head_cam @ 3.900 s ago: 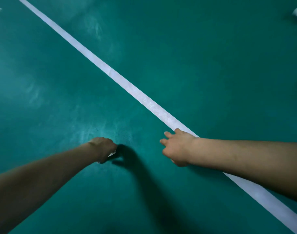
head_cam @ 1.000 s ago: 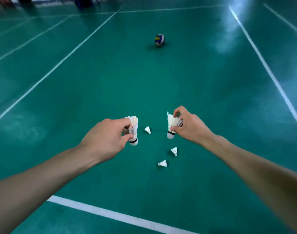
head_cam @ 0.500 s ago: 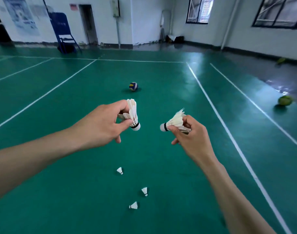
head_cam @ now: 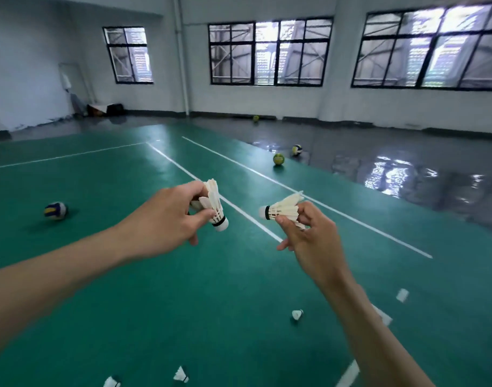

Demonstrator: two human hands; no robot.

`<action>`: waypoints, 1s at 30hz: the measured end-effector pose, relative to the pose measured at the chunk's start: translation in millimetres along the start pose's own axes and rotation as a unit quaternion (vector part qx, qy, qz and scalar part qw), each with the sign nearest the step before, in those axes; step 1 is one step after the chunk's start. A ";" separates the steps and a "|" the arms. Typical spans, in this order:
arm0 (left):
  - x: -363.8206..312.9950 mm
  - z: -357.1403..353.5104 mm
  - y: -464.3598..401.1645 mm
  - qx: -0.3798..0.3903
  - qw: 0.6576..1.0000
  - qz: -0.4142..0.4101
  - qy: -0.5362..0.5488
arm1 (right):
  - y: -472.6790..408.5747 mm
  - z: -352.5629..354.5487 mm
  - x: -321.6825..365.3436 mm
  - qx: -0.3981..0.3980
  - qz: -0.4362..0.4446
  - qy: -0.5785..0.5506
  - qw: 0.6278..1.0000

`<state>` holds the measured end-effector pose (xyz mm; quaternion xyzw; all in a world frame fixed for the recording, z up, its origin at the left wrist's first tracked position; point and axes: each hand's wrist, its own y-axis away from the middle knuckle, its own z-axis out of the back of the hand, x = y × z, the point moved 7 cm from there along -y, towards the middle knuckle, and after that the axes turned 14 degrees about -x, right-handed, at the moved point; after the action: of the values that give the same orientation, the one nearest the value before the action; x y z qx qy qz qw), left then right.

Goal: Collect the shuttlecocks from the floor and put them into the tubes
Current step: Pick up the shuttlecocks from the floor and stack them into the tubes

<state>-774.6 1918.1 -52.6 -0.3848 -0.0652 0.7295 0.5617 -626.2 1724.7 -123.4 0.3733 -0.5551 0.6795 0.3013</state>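
My left hand point(head_cam: 166, 222) grips a small stack of white shuttlecocks point(head_cam: 215, 203), cork end pointing down and to the right. A second stack of shuttlecocks point(head_cam: 284, 209) lies sideways in my right hand point(head_cam: 309, 238), cork pointing left. Both hands are raised in front of me, a short gap between them. Several loose shuttlecocks lie on the green floor: one point(head_cam: 297, 314) by my right forearm, one point(head_cam: 402, 295) farther right, one point(head_cam: 181, 375) and one point(head_cam: 111, 382) near the bottom edge. No tube is in view.
A blue and yellow ball point(head_cam: 55, 210) lies at the left, a green ball point(head_cam: 278, 158) and another ball point(head_cam: 296, 149) at the court's far edge. White court lines point(head_cam: 250, 217) cross the green floor. Beyond is wet grey floor point(head_cam: 379, 163) and a windowed wall.
The view has swung up and to the right, from the floor to the far windowed wall. Both hands keep their shuttlecocks raised. The loose shuttlecocks now sit low in the view.
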 end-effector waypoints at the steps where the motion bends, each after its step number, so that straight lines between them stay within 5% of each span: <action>1: -11.5 -4.7 -0.4 0.007 1.000 -0.012 0.014 | 8.3 13.3 2.3 -0.008 -0.009 0.020 1.000; 9: -161.0 -63.9 15.9 0.084 0.982 -0.162 0.051 | 66.2 173.5 30.6 -0.121 -0.043 0.144 0.981; 17: -396.5 -134.3 70.4 0.103 0.936 -0.305 0.142 | 132.6 419.3 71.3 -0.243 -0.052 0.216 0.944; 30: -735.8 -311.2 216.0 0.227 0.867 -0.369 0.247 | 280.3 796.4 112.6 -0.399 -0.055 0.303 0.863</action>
<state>-689.7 1095.4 -23.7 -0.3626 0.1057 0.3452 0.8591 -780.3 887.5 -93.2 0.0264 -0.6388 0.4619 0.6148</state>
